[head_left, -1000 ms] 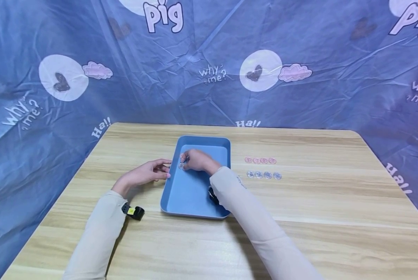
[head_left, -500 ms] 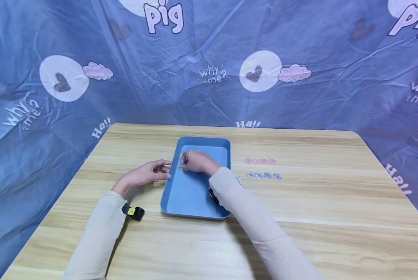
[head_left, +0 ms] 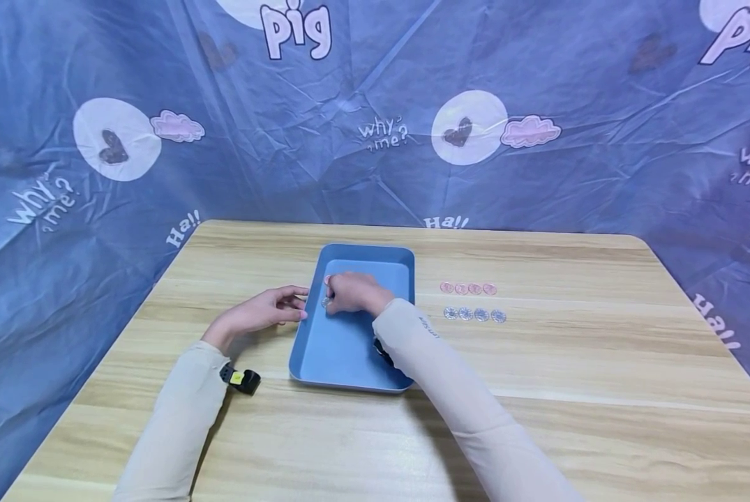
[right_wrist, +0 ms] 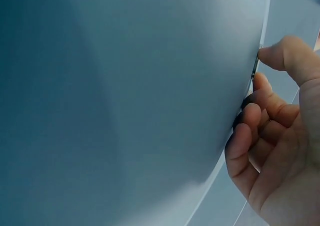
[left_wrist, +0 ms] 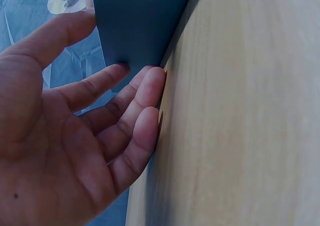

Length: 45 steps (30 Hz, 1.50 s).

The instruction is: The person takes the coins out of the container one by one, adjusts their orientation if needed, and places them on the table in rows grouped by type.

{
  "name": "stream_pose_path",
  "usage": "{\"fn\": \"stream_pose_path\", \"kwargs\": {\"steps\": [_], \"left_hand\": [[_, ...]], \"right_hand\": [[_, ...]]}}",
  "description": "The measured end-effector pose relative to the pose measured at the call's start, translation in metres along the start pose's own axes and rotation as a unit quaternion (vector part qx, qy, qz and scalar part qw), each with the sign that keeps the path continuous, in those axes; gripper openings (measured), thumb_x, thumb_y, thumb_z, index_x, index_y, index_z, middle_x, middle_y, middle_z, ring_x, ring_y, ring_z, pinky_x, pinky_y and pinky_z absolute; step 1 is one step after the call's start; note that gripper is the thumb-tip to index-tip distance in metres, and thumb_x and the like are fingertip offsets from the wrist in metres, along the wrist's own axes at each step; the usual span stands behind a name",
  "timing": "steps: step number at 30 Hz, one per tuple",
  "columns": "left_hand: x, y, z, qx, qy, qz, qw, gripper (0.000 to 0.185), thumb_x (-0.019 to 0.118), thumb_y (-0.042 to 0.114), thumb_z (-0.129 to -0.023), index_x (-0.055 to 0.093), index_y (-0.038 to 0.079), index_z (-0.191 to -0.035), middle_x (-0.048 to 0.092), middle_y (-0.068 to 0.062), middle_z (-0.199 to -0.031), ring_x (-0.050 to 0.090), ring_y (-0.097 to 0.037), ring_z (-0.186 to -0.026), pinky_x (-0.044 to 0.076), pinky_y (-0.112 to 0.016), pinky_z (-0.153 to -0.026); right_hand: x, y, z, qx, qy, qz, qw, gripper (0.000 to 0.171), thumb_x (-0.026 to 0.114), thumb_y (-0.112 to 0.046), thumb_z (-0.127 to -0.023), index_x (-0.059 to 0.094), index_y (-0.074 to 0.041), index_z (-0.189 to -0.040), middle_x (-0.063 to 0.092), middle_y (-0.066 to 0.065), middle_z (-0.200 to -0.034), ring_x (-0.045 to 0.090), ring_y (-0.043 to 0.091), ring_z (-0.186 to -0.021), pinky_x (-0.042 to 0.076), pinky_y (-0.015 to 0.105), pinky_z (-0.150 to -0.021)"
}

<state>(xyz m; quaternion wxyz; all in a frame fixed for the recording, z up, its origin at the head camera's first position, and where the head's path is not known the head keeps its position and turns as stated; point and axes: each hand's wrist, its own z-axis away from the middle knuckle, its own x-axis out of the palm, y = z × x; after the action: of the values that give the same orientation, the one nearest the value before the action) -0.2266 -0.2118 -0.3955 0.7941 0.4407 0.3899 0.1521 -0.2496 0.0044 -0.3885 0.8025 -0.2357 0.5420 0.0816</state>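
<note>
the small clear token (head_left: pixel 326 301) could slip from the pinch and skid across the blue tray (head_left: pixel 349 348), since it is thin and the grip looks slight. it sits at the tips of the right hand (head_left: pixel 352 291), whose fingers (right_wrist: pixel 260 110) curl around it over the tray's far left part. the left hand (head_left: pixel 268 310) rests relaxed, fingers straight against the tray's outer wall on the counter (head_left: pixel 538 390).

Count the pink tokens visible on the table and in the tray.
5: four in a row on the table right of the blue tray, one in the tray by the right hand; others may be hidden.
</note>
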Motion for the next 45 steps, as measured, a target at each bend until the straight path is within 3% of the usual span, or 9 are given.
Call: {"fn": "stream_pose_path", "kwargs": {"steps": [4, 12, 19, 24, 32, 45], "left_hand": [[0.000, -0.001, 0.000, 0.003, 0.000, 0.001, 1.0000, 0.061, 0.059, 0.025, -0.096, 0.035, 0.001, -0.146, 0.056, -0.022, -0.127, 0.057, -0.021, -0.103, 0.047, -0.030, -0.078], [0.000, 0.001, 0.001, 0.003, 0.000, 0.007, 1.0000, 0.062, 0.060, 0.025, -0.096, 0.034, -0.001, -0.147, 0.055, -0.023, -0.127, 0.057, -0.022, -0.104, 0.047, -0.030, -0.078], [0.000, 0.003, 0.001, 0.006, 0.000, 0.002, 1.0000, 0.063, 0.060, 0.026, -0.095, 0.035, -0.003, -0.146, 0.055, -0.023, -0.128, 0.056, -0.028, -0.115, 0.049, -0.034, -0.090], [0.000, 0.003, 0.000, 0.000, -0.001, 0.002, 1.0000, 0.063, 0.060, 0.027, -0.096, 0.034, -0.001, -0.147, 0.055, -0.022, -0.129, 0.055, -0.028, -0.114, 0.047, -0.031, -0.086], [-0.001, 0.002, 0.000, 0.001, 0.000, 0.003, 1.0000, 0.063, 0.060, 0.027, -0.096, 0.034, -0.001, -0.147, 0.055, -0.023, -0.129, 0.056, -0.026, -0.112, 0.047, -0.031, -0.084], [0.000, 0.001, 0.001, 0.000, -0.002, 0.002, 1.0000, 0.063, 0.059, 0.027, -0.096, 0.033, 0.000, -0.147, 0.055, -0.023, -0.129, 0.057, -0.026, -0.110, 0.047, -0.031, -0.082]], "right_hand": [[0.000, 0.000, 0.001, 0.001, -0.006, 0.004, 1.000, 0.019, 0.064, -0.035, -0.090, 0.063, -0.020, -0.102, 0.060, -0.005, -0.098, 0.054, 0.013, -0.084, 0.045, 0.030, -0.074], [0.001, 0.002, 0.001, -0.021, 0.002, 0.008, 1.000, 0.011, 0.063, -0.030, -0.090, 0.067, -0.021, -0.094, 0.062, -0.006, -0.090, 0.054, 0.012, -0.076, 0.043, 0.028, -0.067], [-0.001, 0.004, 0.006, -0.032, 0.013, -0.012, 0.999, 0.014, 0.063, -0.026, -0.090, 0.065, -0.020, -0.101, 0.064, -0.004, -0.102, 0.056, 0.013, -0.083, 0.046, 0.029, -0.072], [-0.002, 0.007, 0.008, -0.044, -0.003, -0.044, 0.998, 0.021, 0.065, -0.026, -0.089, 0.064, -0.016, -0.108, 0.064, -0.002, -0.102, 0.056, 0.012, -0.087, 0.047, 0.026, -0.079], [-0.003, 0.005, 0.016, -0.064, -0.060, -0.098, 0.991, 0.027, 0.070, -0.022, -0.086, 0.060, -0.012, -0.110, 0.057, 0.000, -0.093, 0.051, 0.012, -0.081, 0.041, 0.022, -0.072], [0.008, -0.006, 0.020, -0.095, -0.069, -0.063, 0.991, 0.026, 0.074, -0.025, -0.083, 0.061, -0.019, -0.105, 0.056, 0.000, -0.103, 0.051, 0.013, -0.090, 0.042, 0.023, -0.079]]}}
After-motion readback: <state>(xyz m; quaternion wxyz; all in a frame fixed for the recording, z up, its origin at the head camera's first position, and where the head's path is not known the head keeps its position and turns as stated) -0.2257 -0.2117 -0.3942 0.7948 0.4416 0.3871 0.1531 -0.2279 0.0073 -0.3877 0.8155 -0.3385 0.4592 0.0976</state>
